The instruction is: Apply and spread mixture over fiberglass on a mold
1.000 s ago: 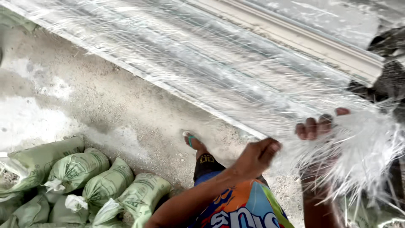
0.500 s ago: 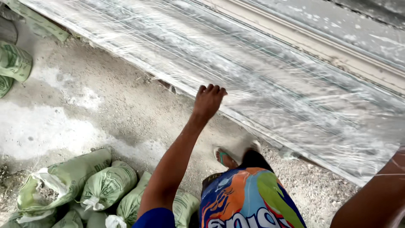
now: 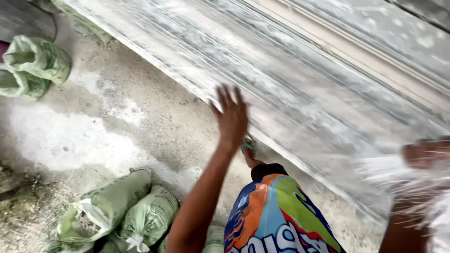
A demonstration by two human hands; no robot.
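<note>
A long band of stretched white fibres (image 3: 300, 93) runs diagonally from upper left to lower right above the concrete floor. My left hand (image 3: 231, 117) hovers at its near edge with the fingers spread, holding nothing. My right hand (image 3: 424, 154) is blurred at the right border, closed on a gathered bunch of the white fibres (image 3: 398, 180). My leg in colourful shorts (image 3: 281, 215) and my foot in a green sandal (image 3: 247, 147) show below.
Green filled sacks (image 3: 117, 211) lie in a heap at lower left, and more sacks (image 3: 33, 65) sit at upper left. The concrete floor (image 3: 108, 126) is dusty with pale patches. A light beam (image 3: 356, 51) runs parallel beyond the fibres.
My left hand has let go of the bunch and moved up-left along the fibre band's edge. The right hand, out of view half a second ago, is back at the right, gripping fibres.
</note>
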